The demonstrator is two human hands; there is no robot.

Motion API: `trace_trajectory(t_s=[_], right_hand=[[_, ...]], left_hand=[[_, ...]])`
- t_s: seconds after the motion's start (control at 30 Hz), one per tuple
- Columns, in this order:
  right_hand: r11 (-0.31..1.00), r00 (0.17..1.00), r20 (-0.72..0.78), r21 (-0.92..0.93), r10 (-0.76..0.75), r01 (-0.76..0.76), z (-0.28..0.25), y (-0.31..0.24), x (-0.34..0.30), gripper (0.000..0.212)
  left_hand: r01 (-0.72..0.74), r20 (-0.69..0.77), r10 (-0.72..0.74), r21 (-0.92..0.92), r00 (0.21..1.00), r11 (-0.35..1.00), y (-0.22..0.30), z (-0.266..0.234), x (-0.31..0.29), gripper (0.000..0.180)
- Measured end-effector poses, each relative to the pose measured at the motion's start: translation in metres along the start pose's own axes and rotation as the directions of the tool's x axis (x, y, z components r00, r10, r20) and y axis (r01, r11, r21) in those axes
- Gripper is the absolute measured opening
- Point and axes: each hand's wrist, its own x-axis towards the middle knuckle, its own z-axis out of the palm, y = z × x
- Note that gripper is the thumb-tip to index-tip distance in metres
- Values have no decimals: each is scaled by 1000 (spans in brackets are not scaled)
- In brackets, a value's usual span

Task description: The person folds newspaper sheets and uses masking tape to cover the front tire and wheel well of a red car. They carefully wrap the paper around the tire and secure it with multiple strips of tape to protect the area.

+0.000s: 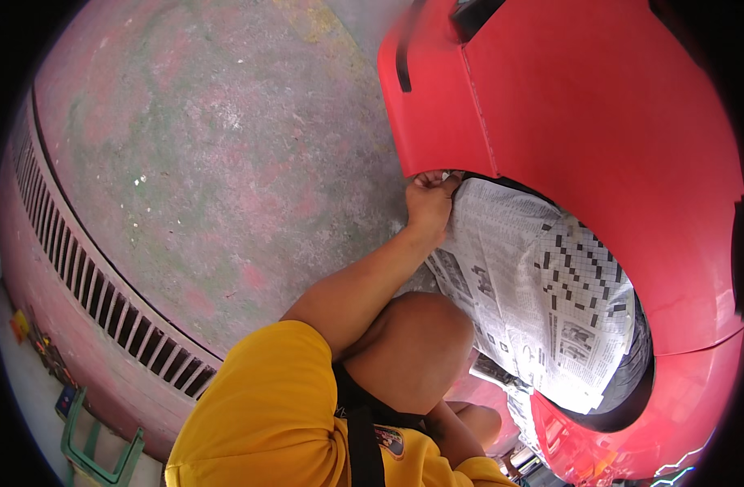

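Note:
My left hand [429,195] reaches up to the lower edge of a red car body panel [441,122], where it meets the wheel arch. Its fingers are bent and pressed together at that edge. A small pale bit shows between them, too small to name. Right beside the hand, newspaper sheets [502,268] cover the wheel inside the arch. Part of a dark tyre [636,381] shows past the paper's lower right side. My right forearm [455,434] passes behind my bent knee, which hides the right hand.
The red car [599,146] fills the right side. Stained concrete floor [226,162] spreads to the left, bordered by a slatted drain grate [104,308]. A green frame-like object [104,450] and small coloured items [43,345] lie at the lower left. My knee [425,349] is close to the newspaper.

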Motion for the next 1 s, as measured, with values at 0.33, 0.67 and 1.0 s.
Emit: trace_trajectory(t_s=[0.33, 0.67, 1.0], right_hand=[[999, 999, -27, 21, -46, 47, -4, -4, 5, 47], [995, 994, -41, 25, -97, 98, -11, -9, 20, 48], [996, 996, -21, -11, -88, 88, -13, 5, 8, 49]], left_hand=[[92, -125, -95, -29, 988, 995, 8, 21, -11, 23], [162, -39, -171, -169, 984, 972, 0, 6, 4, 9], [106, -32, -110, -103, 993, 989, -1, 12, -1, 21]])
